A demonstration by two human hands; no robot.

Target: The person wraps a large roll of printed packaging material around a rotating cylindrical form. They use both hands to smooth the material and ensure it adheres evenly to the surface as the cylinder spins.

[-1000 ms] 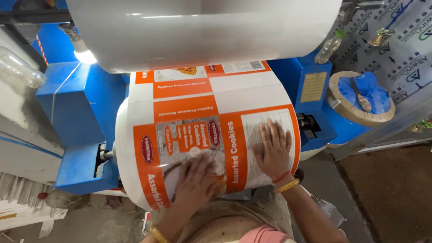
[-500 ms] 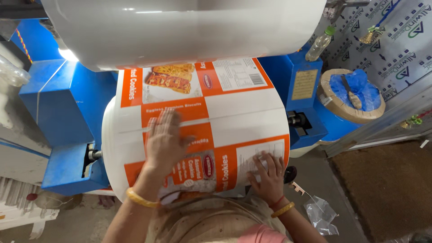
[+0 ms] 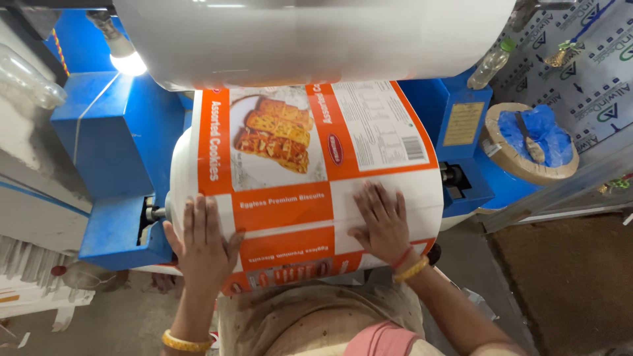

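Your left hand (image 3: 203, 247) lies flat, fingers spread, on the lower left of the printed film roll (image 3: 310, 184); your right hand (image 3: 382, 221) presses flat on its lower right, gripping nothing. The roll sits on the blue machine (image 3: 112, 158), under a white roll (image 3: 316, 36). A lamp (image 3: 128, 62) glows upper left.

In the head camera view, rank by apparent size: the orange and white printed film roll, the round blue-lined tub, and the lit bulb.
1. Orange and white printed film roll, by far the largest.
2. Round blue-lined tub.
3. Lit bulb, smallest, though glare blurs its outline.
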